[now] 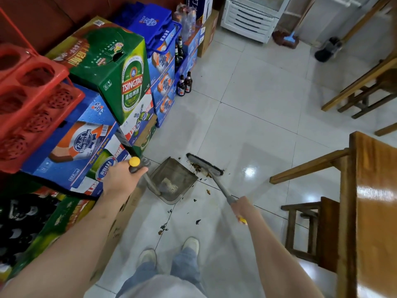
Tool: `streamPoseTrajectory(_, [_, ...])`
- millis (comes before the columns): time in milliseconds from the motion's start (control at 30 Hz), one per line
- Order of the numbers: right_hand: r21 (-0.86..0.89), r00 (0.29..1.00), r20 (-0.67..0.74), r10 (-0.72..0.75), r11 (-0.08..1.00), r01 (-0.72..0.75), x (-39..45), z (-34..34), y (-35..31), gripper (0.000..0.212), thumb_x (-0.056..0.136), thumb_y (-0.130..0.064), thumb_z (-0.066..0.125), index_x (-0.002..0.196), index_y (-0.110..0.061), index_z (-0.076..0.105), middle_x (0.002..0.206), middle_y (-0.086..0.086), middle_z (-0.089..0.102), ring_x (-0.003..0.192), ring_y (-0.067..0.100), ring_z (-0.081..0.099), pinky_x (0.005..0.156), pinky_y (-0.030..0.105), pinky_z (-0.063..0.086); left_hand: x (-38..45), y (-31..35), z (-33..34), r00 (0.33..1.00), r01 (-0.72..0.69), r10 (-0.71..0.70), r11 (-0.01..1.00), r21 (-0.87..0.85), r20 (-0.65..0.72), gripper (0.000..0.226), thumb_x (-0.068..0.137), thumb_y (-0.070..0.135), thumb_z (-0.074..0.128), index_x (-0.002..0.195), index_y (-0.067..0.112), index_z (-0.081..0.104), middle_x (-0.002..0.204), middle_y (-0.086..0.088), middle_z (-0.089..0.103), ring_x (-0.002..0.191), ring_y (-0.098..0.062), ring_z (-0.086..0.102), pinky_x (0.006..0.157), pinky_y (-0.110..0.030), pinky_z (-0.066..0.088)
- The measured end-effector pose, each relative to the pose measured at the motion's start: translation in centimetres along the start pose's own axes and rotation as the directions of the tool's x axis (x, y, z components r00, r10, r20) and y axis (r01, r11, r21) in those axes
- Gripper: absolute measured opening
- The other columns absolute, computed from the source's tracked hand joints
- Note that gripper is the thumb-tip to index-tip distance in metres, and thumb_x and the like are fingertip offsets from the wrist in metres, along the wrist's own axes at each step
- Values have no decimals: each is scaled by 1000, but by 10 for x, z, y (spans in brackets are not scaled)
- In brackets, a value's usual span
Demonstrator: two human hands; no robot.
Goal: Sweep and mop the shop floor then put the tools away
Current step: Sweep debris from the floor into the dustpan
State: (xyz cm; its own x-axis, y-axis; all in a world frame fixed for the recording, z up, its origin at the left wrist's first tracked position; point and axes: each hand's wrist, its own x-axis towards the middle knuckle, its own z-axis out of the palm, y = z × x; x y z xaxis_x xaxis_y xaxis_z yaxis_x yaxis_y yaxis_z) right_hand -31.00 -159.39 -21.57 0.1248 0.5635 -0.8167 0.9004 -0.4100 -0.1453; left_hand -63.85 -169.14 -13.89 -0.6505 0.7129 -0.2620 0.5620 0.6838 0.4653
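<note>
We're gripping the dustpan handle with left hand, broom shaft with right hand, both fists wrapped tight; tools seeming light, stiff, debris scattering easily.

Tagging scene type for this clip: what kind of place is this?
Likely a small shop or eatery that sells beer. Stacked beer cartons, including a green Tsingtao box, line the wall beside loose beer bottles, and wooden tables and benches stand on the white tiled floor.

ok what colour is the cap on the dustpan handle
Yellow, on the grey long-handled dustpan gripped by the left hand; head view.
</note>
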Motion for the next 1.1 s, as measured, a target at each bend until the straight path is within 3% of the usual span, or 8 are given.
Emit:
streamPoseTrajectory(133, [-40,1000,10,-10,999,10,-21,25,11,6,93,-17,47,93,-11,49,116,17,63,62,20,48,54,24,42,-10,-18,-6,1000,17,-17,1000,-4,25,39,80,50,68,70,16,51,74,-5,57,80,-29,59,63,-34,45])
streamPoseTrajectory(233, [-118,1000,-6,-1,993,1,-37,38,20,19,94,-15,38,87,-8,54,77,11,61,39,15,50,34,22,37,-20,-26,-9,1000,0,0,1000,-5,28,39,80,50,68,69,17,50,75,-6,59,85,-33,62,68,-38,49])
streamPoseTrajectory(300, [-140,999,-51,10,990,-17,-45,41,26,24,94,-16,36,73,-9,47,62,6,51,36,15,50,36,20,35,-26,-26,-10,1000,-11,11,1000,-4,25,39,81,49,68,68,17,49,73,-4,56,85,-32,61,67,-37,47])
streamPoseTrajectory(433, [-101,994,-112,14,995,-26,-45,38,33,25,96,-25,38,81,-9,50,61,4,52,42,16,51,41,21,35,-32,-25,-10,999,-24,24,1000,3,33,38,82,49,67,69,17,49,72,-3,54,81,-28,59,63,-33,43])
streamPoseTrajectory(600, [-18,986,-153,60,998,-64,-28,23,33,24,95,-19,41,79,-5,52,62,9,55,47,20,54,42,22,37,-30,-23,-7,999,-19,18,999,27,31,39,82,50,66,69,17,49,73,-3,55,74,-23,51,64,-32,42])
streamPoseTrajectory(733, [2,985,-135,104,995,-105,-13,11,34,25,97,-25,43,90,-3,52,65,11,56,48,22,55,43,23,38,-21,-24,-4,999,-32,32,999,17,39,40,81,51,66,67,19,47,72,-3,57,79,-27,61,66,-34,48])
streamPoseTrajectory(967, [-56,991,-57,118,991,-121,-13,22,35,34,98,-27,40,74,-4,47,33,5,51,19,12,45,27,14,29,-13,-24,-3,999,-32,32,999,39,19,39,81,51,67,74,16,50,78,-3,58,87,-29,61,64,-32,44])
streamPoseTrajectory(1100, [-72,996,9,92,993,-91,-26,45,28,26,97,-22,37,82,-3,48,64,13,51,15,8,40,22,10,21,-18,-22,-1,1000,-27,27,997,71,4,40,81,51,66,80,13,55,88,-10,66,91,-31,62,65,-34,45])
